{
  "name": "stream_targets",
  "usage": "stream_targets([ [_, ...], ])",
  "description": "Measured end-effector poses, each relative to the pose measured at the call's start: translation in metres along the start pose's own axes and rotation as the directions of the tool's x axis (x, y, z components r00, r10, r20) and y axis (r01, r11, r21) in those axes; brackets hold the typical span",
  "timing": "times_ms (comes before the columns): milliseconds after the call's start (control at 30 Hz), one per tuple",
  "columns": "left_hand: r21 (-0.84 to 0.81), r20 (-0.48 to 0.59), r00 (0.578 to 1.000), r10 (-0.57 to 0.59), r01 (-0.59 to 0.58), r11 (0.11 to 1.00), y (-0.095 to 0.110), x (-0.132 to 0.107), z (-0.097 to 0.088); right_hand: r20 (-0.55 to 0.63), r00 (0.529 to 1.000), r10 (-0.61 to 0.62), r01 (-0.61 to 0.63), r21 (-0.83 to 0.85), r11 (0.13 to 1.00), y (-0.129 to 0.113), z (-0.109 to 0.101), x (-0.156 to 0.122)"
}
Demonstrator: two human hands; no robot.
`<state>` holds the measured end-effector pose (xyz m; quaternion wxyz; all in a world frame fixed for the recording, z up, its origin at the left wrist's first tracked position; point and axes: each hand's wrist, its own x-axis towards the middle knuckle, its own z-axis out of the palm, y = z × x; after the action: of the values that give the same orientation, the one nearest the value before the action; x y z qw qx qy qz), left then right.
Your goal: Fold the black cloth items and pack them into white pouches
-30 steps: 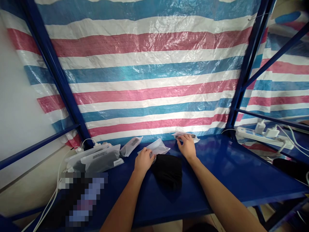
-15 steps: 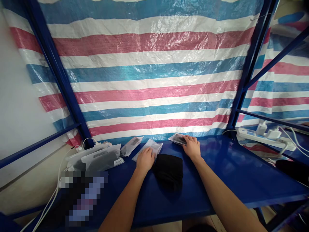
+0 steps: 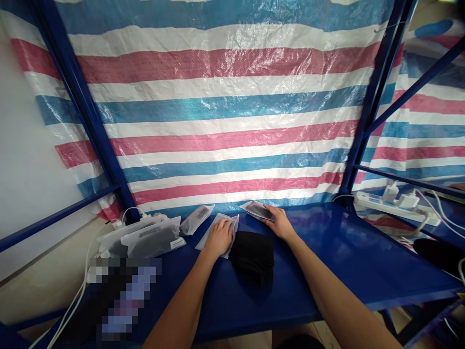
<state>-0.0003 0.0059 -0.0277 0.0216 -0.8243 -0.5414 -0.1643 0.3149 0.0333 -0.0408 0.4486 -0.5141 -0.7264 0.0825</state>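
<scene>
My left hand (image 3: 219,236) lies over a flat, frosted plastic pouch (image 3: 233,228) on the blue table, its fingers resting on top; the hand hides much of the pouch. My right hand (image 3: 279,223) is closed on the near right end of another frosted pouch (image 3: 254,209), which has something dark inside. That pouch is near the table's back edge. Between my forearms, close to my left hand, sits a folded black cloth (image 3: 252,257). A third frosted pouch (image 3: 196,219) with dark contents lies left of my left hand.
Larger frosted pouches (image 3: 152,237) stand at the left, beside white cables (image 3: 84,286). A blue metal frame (image 3: 83,111) and striped plastic sheeting (image 3: 232,140) bound the back. A power strip (image 3: 395,207) with plugs is at the right, beyond the frame.
My right hand has moved left, bringing its pouch toward my left hand. The pouch beneath my left hand has turned and shifted slightly left. The black cloth stays put.
</scene>
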Motion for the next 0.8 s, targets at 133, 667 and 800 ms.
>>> stream_targets([
  [133,-0.004,0.068,0.997,-0.047,0.047,0.999,-0.003,0.001,0.005,0.029,1.0,-0.006,0.007,-0.045,0.999,0.005,0.006,0.0],
  [667,0.101,0.022,0.983,-0.183,0.18,0.978,0.015,0.012,0.005,-0.011,1.0,0.028,-0.028,0.002,1.0,0.003,0.011,0.001],
  [800,0.062,0.088,0.981,-0.173,0.168,0.984,0.008,0.009,0.006,-0.008,1.0,0.028,-0.028,-0.001,1.0,0.0,0.011,0.0],
])
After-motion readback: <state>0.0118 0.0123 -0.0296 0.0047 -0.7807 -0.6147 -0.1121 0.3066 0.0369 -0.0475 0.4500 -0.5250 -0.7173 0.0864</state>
